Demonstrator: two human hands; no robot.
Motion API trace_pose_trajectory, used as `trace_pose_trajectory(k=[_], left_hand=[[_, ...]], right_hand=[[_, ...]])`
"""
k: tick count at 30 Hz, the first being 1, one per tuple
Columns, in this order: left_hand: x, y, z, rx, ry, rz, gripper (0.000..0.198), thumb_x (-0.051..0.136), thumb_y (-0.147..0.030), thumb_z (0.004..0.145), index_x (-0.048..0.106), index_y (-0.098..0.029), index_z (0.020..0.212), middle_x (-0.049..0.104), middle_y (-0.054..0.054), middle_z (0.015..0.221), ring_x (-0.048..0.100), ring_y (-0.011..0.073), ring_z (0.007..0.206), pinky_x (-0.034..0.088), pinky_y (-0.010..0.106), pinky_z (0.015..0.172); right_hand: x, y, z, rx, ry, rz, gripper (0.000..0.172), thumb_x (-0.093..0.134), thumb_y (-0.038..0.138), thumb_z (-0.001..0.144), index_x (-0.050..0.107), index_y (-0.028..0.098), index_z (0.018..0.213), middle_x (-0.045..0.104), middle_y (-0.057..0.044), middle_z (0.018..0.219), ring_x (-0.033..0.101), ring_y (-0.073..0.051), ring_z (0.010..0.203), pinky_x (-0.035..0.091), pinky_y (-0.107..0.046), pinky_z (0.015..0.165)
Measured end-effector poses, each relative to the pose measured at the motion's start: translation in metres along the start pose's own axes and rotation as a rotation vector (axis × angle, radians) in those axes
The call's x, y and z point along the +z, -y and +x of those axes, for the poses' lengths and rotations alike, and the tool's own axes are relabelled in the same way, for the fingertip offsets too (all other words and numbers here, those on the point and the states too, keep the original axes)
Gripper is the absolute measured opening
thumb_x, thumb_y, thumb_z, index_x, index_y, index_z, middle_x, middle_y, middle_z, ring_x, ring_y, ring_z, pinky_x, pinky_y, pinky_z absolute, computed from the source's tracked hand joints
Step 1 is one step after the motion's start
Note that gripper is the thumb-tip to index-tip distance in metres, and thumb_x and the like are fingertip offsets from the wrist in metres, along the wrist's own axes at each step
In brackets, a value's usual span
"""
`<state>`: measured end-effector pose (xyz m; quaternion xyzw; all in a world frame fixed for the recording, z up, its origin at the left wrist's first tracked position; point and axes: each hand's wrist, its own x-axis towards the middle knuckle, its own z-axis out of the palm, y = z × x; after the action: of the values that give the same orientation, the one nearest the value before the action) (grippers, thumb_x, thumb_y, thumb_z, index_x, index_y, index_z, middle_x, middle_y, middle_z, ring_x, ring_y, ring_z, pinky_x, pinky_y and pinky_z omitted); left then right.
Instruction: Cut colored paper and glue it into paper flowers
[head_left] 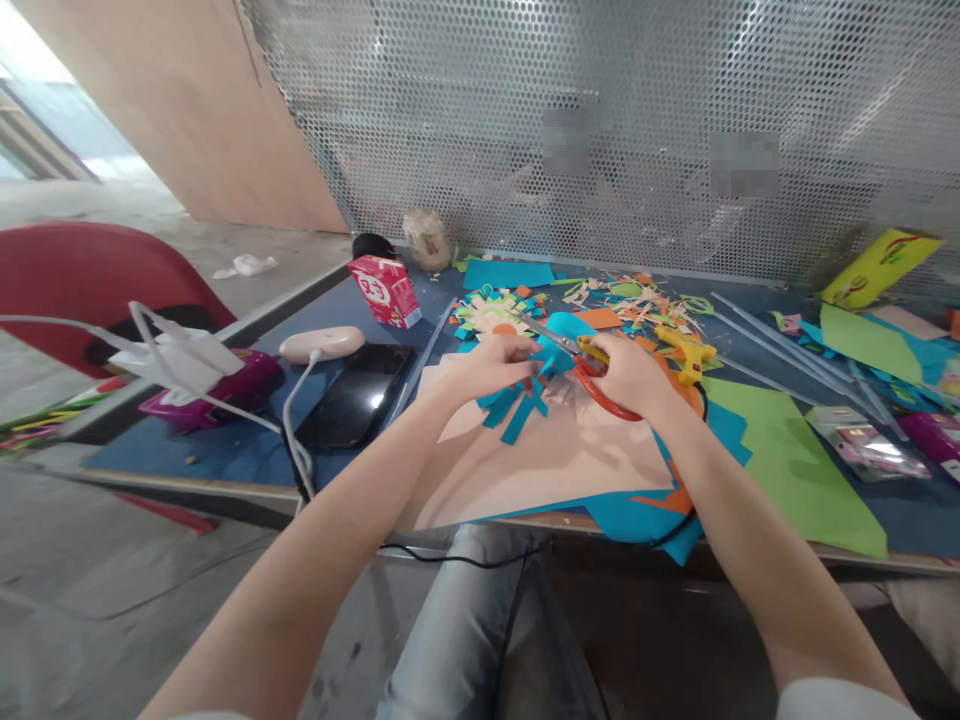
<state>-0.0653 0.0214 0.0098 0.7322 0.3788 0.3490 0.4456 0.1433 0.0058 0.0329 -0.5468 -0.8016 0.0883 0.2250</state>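
Note:
My right hand [630, 375] grips a pair of scissors [607, 392] by the red-orange and yellow handles, with the metal blades pointing up and to the left. Close by, my left hand [499, 365] has its fingers bent around a piece of blue paper [566, 328] cut into strips; the exact pinch is partly hidden. Blue strips hang below its fingers over a large pale peach sheet [517, 480]. Behind my left hand sits a fringed green, white and orange paper piece [491, 310]. A yellow glue gun [686, 352] lies just right of my right hand.
Paper scraps [637, 292] cover the back of the table. On the left are a black phone [358, 397], a pink box [384, 290], a white cabled device [322, 343] and chargers [176, 355]. Right are a green sheet [799, 465], clear glue sticks [802, 350] and a yellow tube [881, 268].

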Motion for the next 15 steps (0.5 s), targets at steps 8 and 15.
trace_pose_trajectory(k=[8, 15], left_hand=[[-0.002, -0.012, -0.002, 0.151, -0.185, 0.196, 0.022, 0.049, -0.021, 0.07, 0.07, -0.016, 0.066, 0.07, 0.005, 0.069, 0.063, 0.0166, 0.068, 0.048, 0.024, 0.064], [-0.006, -0.001, -0.002, 0.304, -0.354, 0.568, 0.038, 0.055, -0.017, 0.065, 0.059, -0.015, 0.103, 0.062, 0.01, 0.102, 0.058, 0.0193, 0.087, 0.047, 0.03, 0.075]], right_hand=[[0.003, -0.004, 0.002, 0.051, -0.176, 0.104, 0.032, 0.058, 0.042, 0.07, 0.054, 0.017, 0.09, 0.065, -0.01, 0.092, 0.058, -0.023, 0.079, 0.04, -0.03, 0.064], [0.005, -0.013, 0.006, 0.114, -0.257, 0.18, 0.031, 0.058, 0.042, 0.07, 0.051, 0.018, 0.09, 0.063, -0.011, 0.095, 0.058, -0.023, 0.078, 0.041, -0.032, 0.069]])
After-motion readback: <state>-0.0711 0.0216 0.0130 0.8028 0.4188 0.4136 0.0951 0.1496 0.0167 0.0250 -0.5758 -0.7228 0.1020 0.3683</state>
